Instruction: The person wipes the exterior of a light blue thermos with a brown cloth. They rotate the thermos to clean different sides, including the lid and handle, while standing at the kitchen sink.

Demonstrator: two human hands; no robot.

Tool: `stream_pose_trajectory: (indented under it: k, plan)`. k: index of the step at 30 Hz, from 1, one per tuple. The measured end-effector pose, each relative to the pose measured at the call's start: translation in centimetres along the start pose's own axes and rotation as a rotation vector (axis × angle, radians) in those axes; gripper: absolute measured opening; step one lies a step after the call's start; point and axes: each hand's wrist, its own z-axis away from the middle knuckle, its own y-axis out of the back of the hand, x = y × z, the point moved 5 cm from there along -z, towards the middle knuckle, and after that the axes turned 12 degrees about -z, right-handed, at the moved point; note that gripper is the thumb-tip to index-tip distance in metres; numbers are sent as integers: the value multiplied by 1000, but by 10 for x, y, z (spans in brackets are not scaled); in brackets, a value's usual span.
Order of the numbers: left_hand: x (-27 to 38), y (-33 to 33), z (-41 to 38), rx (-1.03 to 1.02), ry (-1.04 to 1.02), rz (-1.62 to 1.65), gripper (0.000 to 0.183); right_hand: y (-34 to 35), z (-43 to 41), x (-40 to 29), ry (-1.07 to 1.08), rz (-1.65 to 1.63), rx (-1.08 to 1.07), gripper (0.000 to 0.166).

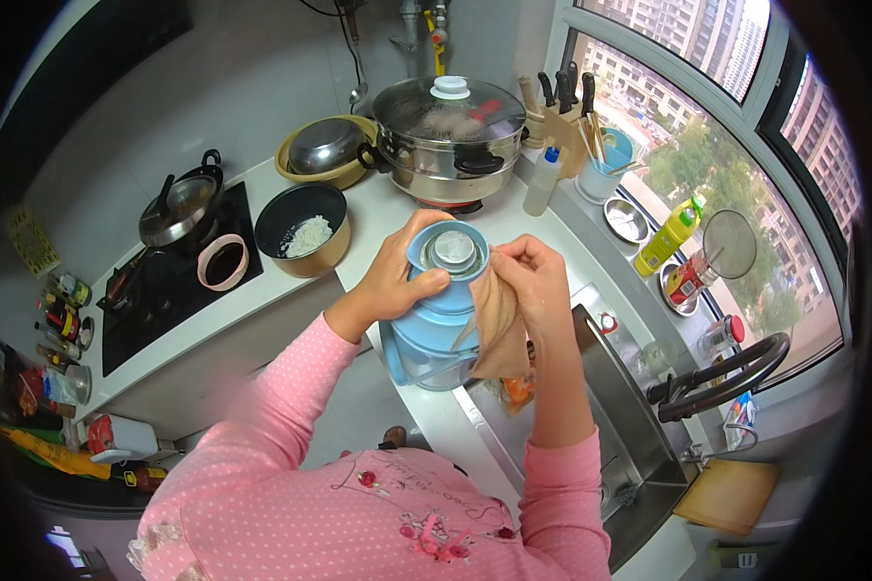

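Note:
Light blue plastic kitchen appliance, perhaps a kettle or thermos jug [436,309], stands before me at the counter's edge, with a round metal piece [454,248] in the ring at its top. My left hand [400,272] is closed around the left side of that ring, thumb at its front. In my right hand [529,272] is a tan cloth [500,330], pinched between thumb and fingers against the ring's right rim. The cloth hangs down along the appliance's right side. Some of the lower body is hidden by the cloth.
Left of my hands is a pot holding white rice [301,261]. Behind stands a large steamer with a glass lid [447,156]. A black hob [182,290] lies at left, a steel sink [625,450] at right under a dark faucet [719,385]. Bottles and a knife block line the windowsill side.

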Motion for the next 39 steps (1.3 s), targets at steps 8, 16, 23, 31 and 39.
stream_pose_trajectory:
  k: [8, 16, 23, 31, 39]
  plan:
    - [4, -2, 0, -20, 43, 13, 87, -1, 10, 3, 74, -42, 1, 8]
    - [0, -2, 1, -5, 37, -1, 81, 8, 33, 20, 155, -59, 72, 8]
    - [2, 0, 2, 5, 34, -19, 78, -27, 73, 9, 753, 462, 31, 9]
    - [2, -2, 2, -2, 40, 52, 72, -10, 60, 20, 456, 74, 101, 13]
    - [2, 0, 3, 8, 27, 68, 71, -23, 65, 3, 382, 305, 90, 10]
